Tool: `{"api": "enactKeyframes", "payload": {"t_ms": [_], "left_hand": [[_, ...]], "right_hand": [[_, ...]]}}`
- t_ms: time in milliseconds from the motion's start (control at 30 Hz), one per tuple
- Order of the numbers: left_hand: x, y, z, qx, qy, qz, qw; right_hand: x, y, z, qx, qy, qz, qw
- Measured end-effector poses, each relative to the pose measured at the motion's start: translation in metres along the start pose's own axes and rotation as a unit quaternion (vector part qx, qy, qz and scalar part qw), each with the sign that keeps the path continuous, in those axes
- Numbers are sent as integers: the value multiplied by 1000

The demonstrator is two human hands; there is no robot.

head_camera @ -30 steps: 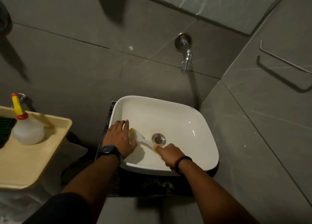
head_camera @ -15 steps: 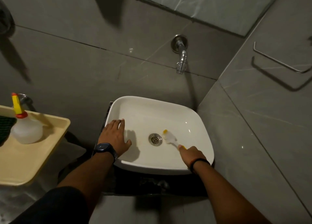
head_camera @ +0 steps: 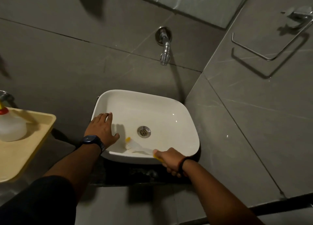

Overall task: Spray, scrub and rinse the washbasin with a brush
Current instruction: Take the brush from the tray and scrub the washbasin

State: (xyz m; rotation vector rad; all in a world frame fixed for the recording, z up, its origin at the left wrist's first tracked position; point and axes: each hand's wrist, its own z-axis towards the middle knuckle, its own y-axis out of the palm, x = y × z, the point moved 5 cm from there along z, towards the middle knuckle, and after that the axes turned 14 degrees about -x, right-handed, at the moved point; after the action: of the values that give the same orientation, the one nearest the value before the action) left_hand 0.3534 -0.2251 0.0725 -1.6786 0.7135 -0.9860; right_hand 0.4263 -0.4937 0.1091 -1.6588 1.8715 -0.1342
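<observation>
Brush in washbasin, near-left wall.
Right hand (head_camera: 170, 160) fingers clamped on brush (head_camera: 135, 146) handle; bristles at 7 o'clock of drain (head_camera: 144, 131). Left hand (head_camera: 103, 129) fingers spread flat on washbasin (head_camera: 186, 123) rim.

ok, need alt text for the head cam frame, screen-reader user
Seen from above, a right hand scrubs the near inner wall of a white washbasin with a white and yellow brush, while the left hand rests flat on the basin's left rim. A spray bottle stands on a cream tray at left; the wall tap shows no water.
</observation>
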Motion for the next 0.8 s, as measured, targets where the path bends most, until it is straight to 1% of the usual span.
{"api": "enactKeyframes", "payload": {"t_ms": [33, 67, 100, 167, 200, 267, 367, 433, 500, 567, 633, 700, 800], "left_hand": [[-1, 0, 0, 0, 0, -1, 1000], [-1, -1, -1, 1, 1, -1, 1000], [-1, 0, -2, 3, 4, -1, 1000], [-2, 0, -3, 6, 12, -7, 1000], [-3, 1, -3, 9, 14, -12, 1000], [-3, 1, -2, 15, 15, -17, 1000], [-4, 1, 1, 24, 8, -22, 999], [-4, 1, 2, 32, 7, -28, 999], [-4, 3, 3, 33, 8, -26, 999], [-4, 4, 3, 30, 6, -28, 999], [-3, 4, 4, 26, 3, -29, 999], [-2, 4, 4, 22, -1, -30, 999], [-1, 3, 3, 16, -3, -29, 999]], "right_hand": [[-10, 7, 4, -4, -19, -24, 1000], [-19, 9, 9, 18, -37, -49, 998], [-26, 7, 13, 57, -41, -70, 995], [-35, -1, 20, 128, -20, -80, 988], [-36, -4, 25, 147, -11, -69, 987], [-41, -3, 35, 136, -19, -48, 989], [-60, 12, 48, 82, -58, -63, 993], [-70, 15, 55, 86, -68, -76, 991], [-67, 1, 58, 133, -42, -68, 988], [-52, -24, 53, 182, 6, -50, 982], [-30, -47, 44, 205, 48, -25, 977], [-12, -58, 36, 198, 68, -14, 978], [-2, -50, 27, 138, 54, -3, 989]]}}
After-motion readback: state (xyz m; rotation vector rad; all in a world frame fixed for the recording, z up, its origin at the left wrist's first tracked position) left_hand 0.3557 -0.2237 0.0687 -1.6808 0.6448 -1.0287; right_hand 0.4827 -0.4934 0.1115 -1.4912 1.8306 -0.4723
